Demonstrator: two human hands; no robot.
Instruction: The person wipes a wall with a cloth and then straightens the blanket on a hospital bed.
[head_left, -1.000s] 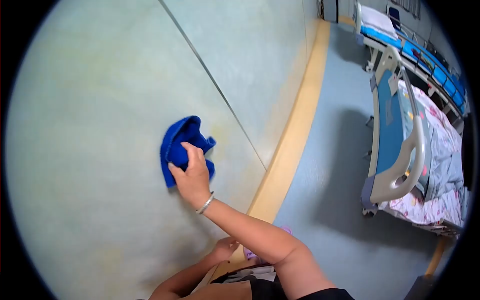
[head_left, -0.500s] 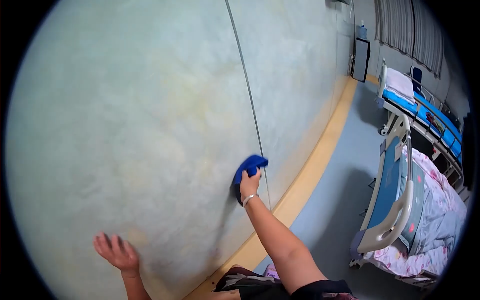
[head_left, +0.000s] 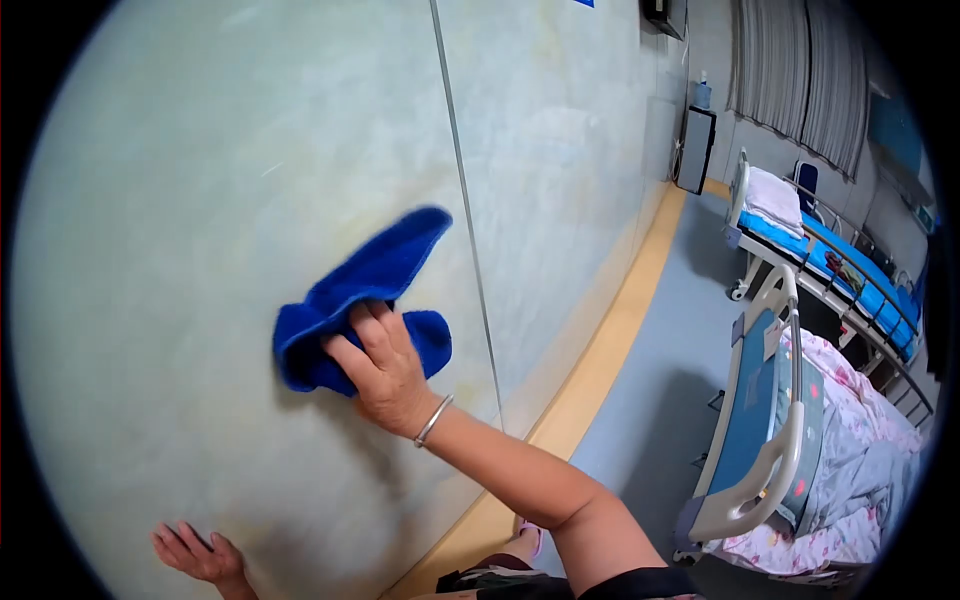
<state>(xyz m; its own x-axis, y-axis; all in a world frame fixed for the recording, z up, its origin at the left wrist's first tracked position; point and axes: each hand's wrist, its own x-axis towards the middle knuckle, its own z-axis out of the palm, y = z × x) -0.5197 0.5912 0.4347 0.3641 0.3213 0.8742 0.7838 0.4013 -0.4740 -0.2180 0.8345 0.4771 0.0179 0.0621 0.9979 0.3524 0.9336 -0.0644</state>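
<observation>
A blue cloth (head_left: 385, 262) is bunched under my right hand (head_left: 385, 372) against the pale, mottled wall (head_left: 220, 200), left of a dark vertical seam. My right fingers press into its folds, and a silver bracelet circles that wrist. Parts of the cloth stick out above and to both sides of the fingers. Low at the left, my left hand (head_left: 202, 556) rests near or on the wall with its fingers spread and nothing in it.
A beige baseboard (head_left: 590, 390) runs between wall and blue-grey floor (head_left: 650, 370). On the right stand a hospital bed (head_left: 745, 420) with floral bedding and a second bed (head_left: 775, 205) with a white pillow. Farther back are a water dispenser (head_left: 696, 148) and grey curtains (head_left: 800, 70).
Over the last half second my right hand has moved left and up from the seam with the cloth, which now spreads wider. My left hand appears lower and stays open.
</observation>
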